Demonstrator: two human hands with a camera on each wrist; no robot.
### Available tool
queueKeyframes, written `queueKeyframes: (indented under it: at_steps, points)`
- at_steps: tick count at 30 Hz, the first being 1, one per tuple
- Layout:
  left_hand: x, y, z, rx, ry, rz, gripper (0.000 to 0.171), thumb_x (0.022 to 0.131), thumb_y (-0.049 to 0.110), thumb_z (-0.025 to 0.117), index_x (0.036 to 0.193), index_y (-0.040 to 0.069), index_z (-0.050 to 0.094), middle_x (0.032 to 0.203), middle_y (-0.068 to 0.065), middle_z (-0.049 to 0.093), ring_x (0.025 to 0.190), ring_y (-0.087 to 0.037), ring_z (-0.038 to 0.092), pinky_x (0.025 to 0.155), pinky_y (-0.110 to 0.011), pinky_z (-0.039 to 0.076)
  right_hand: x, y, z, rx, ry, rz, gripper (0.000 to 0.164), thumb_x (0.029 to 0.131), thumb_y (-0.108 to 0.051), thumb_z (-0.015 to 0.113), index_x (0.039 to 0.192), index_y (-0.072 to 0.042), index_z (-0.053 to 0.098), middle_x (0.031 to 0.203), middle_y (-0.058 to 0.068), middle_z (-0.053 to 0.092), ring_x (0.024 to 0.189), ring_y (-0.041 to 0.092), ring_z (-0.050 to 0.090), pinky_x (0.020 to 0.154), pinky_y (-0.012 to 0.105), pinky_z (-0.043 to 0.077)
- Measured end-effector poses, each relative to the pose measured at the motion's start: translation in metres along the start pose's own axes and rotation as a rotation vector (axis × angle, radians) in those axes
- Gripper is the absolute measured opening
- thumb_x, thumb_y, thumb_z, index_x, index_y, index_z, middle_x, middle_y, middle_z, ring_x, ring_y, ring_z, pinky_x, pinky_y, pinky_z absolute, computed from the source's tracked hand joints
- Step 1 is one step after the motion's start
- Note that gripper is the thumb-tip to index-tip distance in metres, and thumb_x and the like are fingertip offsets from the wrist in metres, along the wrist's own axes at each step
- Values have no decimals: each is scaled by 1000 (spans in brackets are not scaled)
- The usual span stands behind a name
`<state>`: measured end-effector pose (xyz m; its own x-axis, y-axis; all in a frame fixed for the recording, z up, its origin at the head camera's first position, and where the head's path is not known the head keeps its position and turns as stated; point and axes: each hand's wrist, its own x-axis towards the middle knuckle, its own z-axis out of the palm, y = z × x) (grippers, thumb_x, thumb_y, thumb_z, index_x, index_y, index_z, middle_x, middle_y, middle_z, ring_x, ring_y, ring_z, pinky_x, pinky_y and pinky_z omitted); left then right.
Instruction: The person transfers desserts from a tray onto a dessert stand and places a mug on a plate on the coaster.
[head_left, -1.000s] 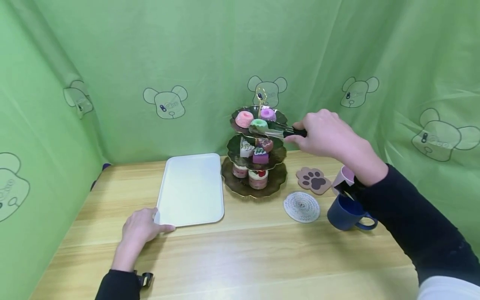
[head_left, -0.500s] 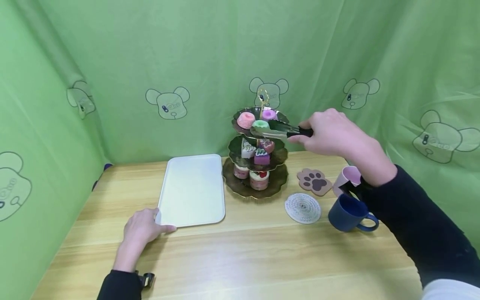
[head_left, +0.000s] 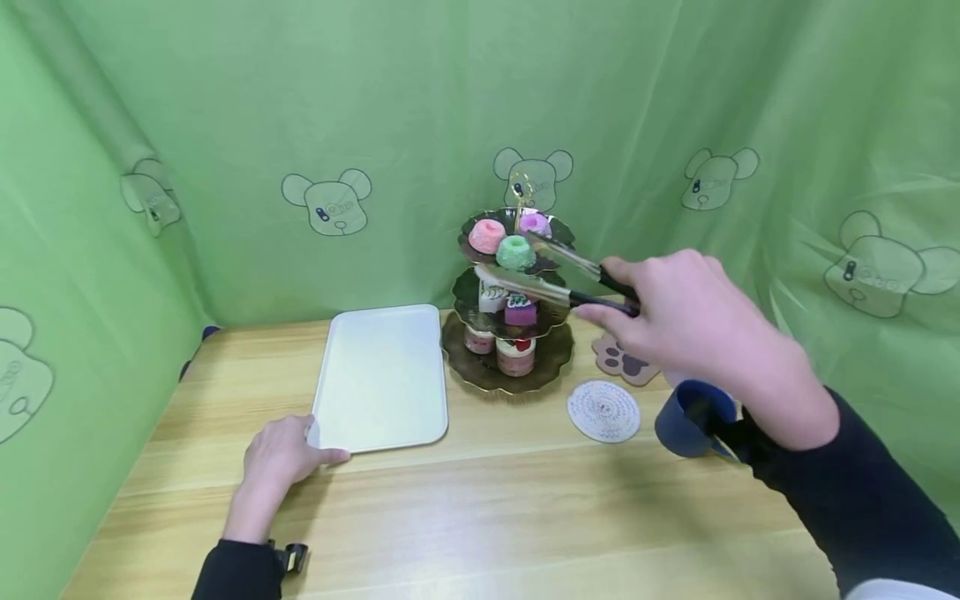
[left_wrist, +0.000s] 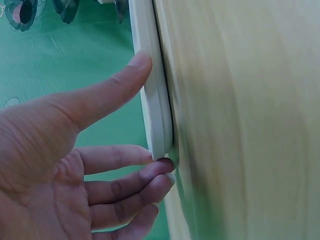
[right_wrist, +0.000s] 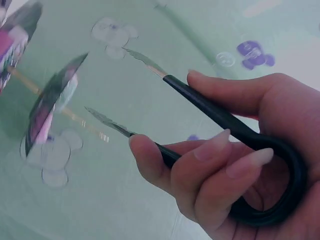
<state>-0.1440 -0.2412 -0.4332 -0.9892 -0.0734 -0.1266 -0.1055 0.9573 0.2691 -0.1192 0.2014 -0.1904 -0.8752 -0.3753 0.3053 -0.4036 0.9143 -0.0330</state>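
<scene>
My right hand (head_left: 690, 321) holds metal tongs (head_left: 528, 285) by their black handles. The two arms of the tongs stand spread, with nothing between them. Their tips are in front of the tiered stand (head_left: 551, 367), near its top plate. On that plate sit a pink cake (head_left: 487, 237), a green cake (head_left: 516, 252) and a purple cake (head_left: 534, 223). My left hand (head_left: 281, 454) holds the near left corner of the white tray (head_left: 382, 383). In the left wrist view, the thumb presses one edge of the tray (left_wrist: 156, 100) and the fingertips touch around its corner.
Lower tiers carry cake slices (head_left: 520, 312) and round layered cakes (head_left: 516, 358). Right of the stand lie a paw-shaped coaster (head_left: 618, 362) and a round woven coaster (head_left: 603, 412). A blue mug (head_left: 678, 425) stands beneath my right forearm. A green curtain (head_left: 420, 108) surrounds the table.
The tongs have come away from the green cake toward me, and their arms have spread wider. My right hand has moved down and right. The left hand and tray have stayed put.
</scene>
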Motion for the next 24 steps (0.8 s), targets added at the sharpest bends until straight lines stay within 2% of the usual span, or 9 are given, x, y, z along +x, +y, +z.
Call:
queueKeyframes:
  at_steps: [2,4,8,12,18,24]
  points:
    - [-1,-1,-1,1,-1,-4,109,52,71,71,129,-3,47,125,-32,47,97,-46,52,66,-45,44,-2,-9,7,10,26,-28,57,83,-64,47,105,-13,60,48,-5,40,38,9,36,38,28,29]
    - [-1,-1,-2,1,-1,-7,109,52,71,71,129,-3,48,124,-32,47,96,-45,53,65,-44,44,-2,-18,17,14,58,-50,55,83,-60,51,106,-11,59,48,-6,38,39,8,34,37,28,28]
    - [-2,-1,-2,-3,0,-3,109,53,71,71,129,-3,47,124,-32,47,97,-46,53,66,-45,44,1,-36,42,48,97,-79,71,83,-61,51,125,-4,54,49,-6,37,40,9,31,37,27,25]
    - [-1,0,-3,-6,2,-1,108,53,70,71,129,-3,47,125,-31,47,101,-47,51,69,-47,44,8,-56,75,84,98,-102,74,83,-60,51,129,-1,50,52,-6,40,41,9,33,36,26,26]
    - [0,1,-2,-4,1,-2,106,53,68,73,129,-2,49,124,-29,50,101,-46,52,71,-47,44,27,-83,132,50,80,-113,68,82,-60,51,116,-1,58,68,2,58,50,19,52,40,32,38]
    - [0,1,-4,-13,4,-4,105,54,67,73,128,-3,48,124,-29,49,104,-47,50,75,-50,43,52,-102,185,18,37,-120,59,82,-60,53,96,-3,60,64,6,53,55,26,55,43,37,41]
